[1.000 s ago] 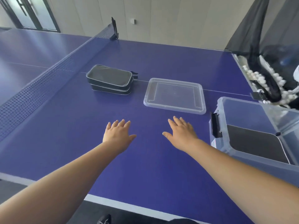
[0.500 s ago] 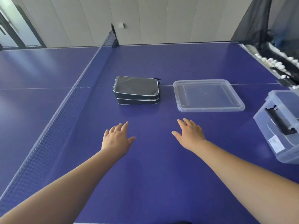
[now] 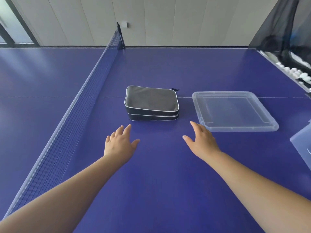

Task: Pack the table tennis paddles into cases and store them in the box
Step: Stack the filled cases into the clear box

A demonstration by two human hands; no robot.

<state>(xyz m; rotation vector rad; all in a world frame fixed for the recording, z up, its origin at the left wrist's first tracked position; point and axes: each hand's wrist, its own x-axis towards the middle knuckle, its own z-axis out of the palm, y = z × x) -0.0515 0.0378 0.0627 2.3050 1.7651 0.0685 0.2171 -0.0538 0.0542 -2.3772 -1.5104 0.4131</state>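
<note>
Just two stacked rectangular fabric cases (image 3: 151, 102)

Two stacked paddle cases (image 3: 151, 102), grey-topped with dark sides and white piping, lie on the blue table (image 3: 159, 174); right of them, a clear plastic lid (image 3: 234, 111).

The 2 stacked cases (image 3: 151, 102) look like soft, matt grey and black cloth with shiny white edging, the lid (image 3: 234, 111) and the box (image 3: 303, 145) are smooth see-through plastic, the blue table (image 3: 159, 182) is smooth and a bit shiny, and the net (image 3: 67, 128) is thin mesh.
</note>
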